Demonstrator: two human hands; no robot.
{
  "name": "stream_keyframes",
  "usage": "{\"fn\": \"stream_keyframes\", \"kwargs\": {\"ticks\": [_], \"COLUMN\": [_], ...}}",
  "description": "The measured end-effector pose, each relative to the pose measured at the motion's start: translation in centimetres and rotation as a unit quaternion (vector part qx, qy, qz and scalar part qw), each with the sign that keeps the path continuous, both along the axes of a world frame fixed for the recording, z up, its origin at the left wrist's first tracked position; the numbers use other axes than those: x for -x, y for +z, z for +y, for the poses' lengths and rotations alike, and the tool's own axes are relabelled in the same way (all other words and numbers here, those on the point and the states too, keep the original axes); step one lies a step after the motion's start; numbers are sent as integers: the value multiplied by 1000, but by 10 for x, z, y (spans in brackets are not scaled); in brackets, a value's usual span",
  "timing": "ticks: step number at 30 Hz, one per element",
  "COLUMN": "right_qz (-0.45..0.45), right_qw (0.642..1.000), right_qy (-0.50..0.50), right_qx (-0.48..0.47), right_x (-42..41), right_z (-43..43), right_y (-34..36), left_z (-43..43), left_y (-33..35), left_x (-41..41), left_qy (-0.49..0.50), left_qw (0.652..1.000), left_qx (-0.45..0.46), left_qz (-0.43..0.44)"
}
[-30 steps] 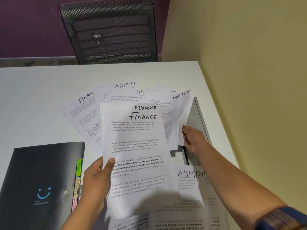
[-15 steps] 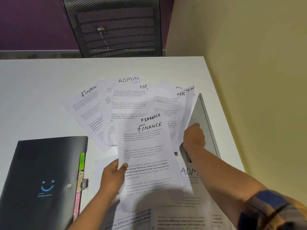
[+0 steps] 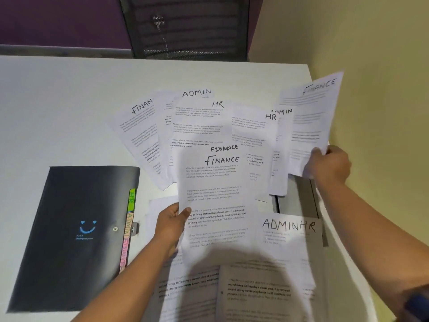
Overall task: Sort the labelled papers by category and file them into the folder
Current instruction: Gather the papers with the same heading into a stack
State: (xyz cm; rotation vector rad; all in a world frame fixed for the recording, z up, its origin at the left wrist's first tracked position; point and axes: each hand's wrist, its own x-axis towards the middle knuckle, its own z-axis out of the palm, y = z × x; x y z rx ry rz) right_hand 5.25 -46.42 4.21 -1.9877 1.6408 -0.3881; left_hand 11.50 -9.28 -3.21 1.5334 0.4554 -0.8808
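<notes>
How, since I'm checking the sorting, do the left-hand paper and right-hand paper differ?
The left-hand paper, pinched by the left hand, is over the spread sheets and shows two FINANCE headings; the right-hand paper, gripped by the right hand, is raised near the wall, one blurred heading. Both read FINANCE.

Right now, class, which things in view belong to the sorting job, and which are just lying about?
Job: fanned papers, Finance sheets in left hand, Finance sheet in right hand, black folder.
Lying about: chair, grey flat thing under papers.

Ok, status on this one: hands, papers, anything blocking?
Left hand holds finance sheets. Right hand pinches another finance sheet, lifted. Folder shut; nothing blocking.
</notes>
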Motion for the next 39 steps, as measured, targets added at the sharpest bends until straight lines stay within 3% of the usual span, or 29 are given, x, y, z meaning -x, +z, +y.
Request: {"fn": "stream_keyframes", "kwargs": {"ticks": [5,8,11,19,23,26,29,36,39], "right_qz": [-91,-220,-301,-197,-237,-237,-213,-118,-133], "right_qw": [984,970,948,910,870,864,879,887,885], "right_qy": [23,53,77,196,166,205,237,346,368], "right_qx": [155,86,-64,-308,-399,-395,-355,-281,-252], "right_x": [37,67,100,167,164,160,161,166,166], "right_z": [-32,-13,38,157,178,182,182,183,185], "right_y": [59,91,105,80,70,68,68,73,78], "left_z": [-3,-4,0,17,26,33,40,49,52], "left_y": [16,36,56,104,117,122,122,124,128], "left_x": [2,6,13,48,70,83,90,100,100], "left_qy": [3,5,14,25,-1,-13,4,-28,-17], "left_qw": [1000,1000,999,991,989,989,991,977,972], "left_qx": [-10,1,29,109,127,135,122,131,107], "left_qz": [-13,-25,-41,-67,-73,-64,-51,-167,-209]}}
